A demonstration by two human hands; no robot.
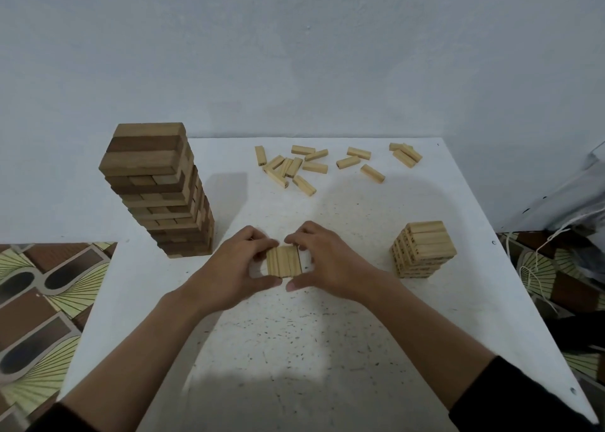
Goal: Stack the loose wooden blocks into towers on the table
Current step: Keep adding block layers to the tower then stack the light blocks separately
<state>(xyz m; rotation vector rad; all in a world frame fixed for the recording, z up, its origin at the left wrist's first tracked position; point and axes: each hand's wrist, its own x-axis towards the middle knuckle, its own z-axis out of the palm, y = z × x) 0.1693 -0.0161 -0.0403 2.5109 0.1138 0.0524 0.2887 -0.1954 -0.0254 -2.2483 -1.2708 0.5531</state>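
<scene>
Item: row of pale blocks (283, 262) at table (327, 349) centre, pinched between left hand (234, 274) and right hand (327, 264), fingers curled on its ends; squaring edges flush before lifting seems advisable.

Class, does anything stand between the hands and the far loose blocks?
Nothing visible: bare table separates the left hand and right hand, gripping a block row, from the loose blocks. The tall tower stands left, the short tower right.
</scene>
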